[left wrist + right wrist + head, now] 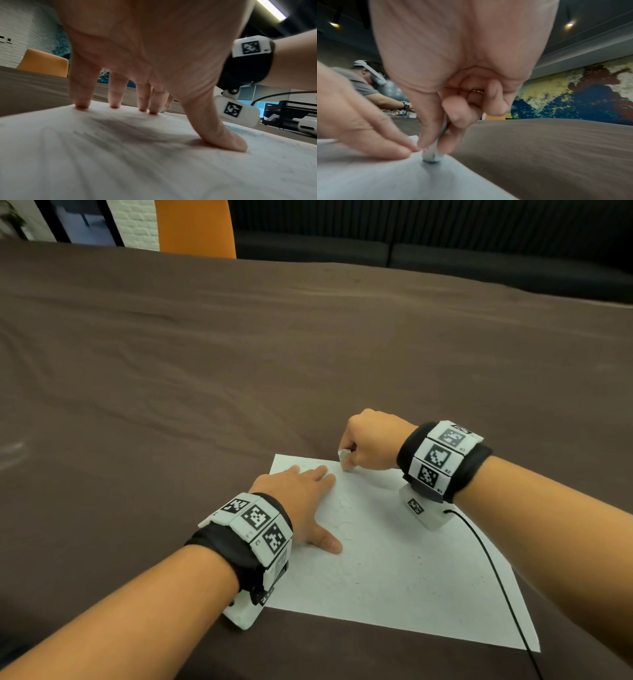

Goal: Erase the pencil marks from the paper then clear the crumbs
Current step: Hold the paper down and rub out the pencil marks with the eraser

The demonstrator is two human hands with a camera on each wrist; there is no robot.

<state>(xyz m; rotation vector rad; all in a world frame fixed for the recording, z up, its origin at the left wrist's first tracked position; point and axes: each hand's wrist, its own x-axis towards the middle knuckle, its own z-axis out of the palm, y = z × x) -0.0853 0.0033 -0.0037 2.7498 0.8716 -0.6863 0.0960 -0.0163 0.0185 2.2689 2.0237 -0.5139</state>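
A white sheet of paper (411,570) lies on the brown table near me, with faint pencil lines and small dark crumbs scattered over it. My left hand (301,494) lies flat on the sheet's far left part, fingers straight and spread, thumb (226,140) pressing down. My right hand (366,440) pinches a small white eraser (343,455) between thumb and fingers at the paper's far edge. In the right wrist view the eraser (432,155) stands upright with its lower end on the paper (385,175), right beside my left fingertips (412,147).
The brown tablecloth (239,354) stretches wide beyond the paper. A black cable (496,570) runs from my right wrist camera across the sheet's right side. An orange chair back (195,227) and a dark sofa stand past the far edge. Another person (359,83) works in the distance.
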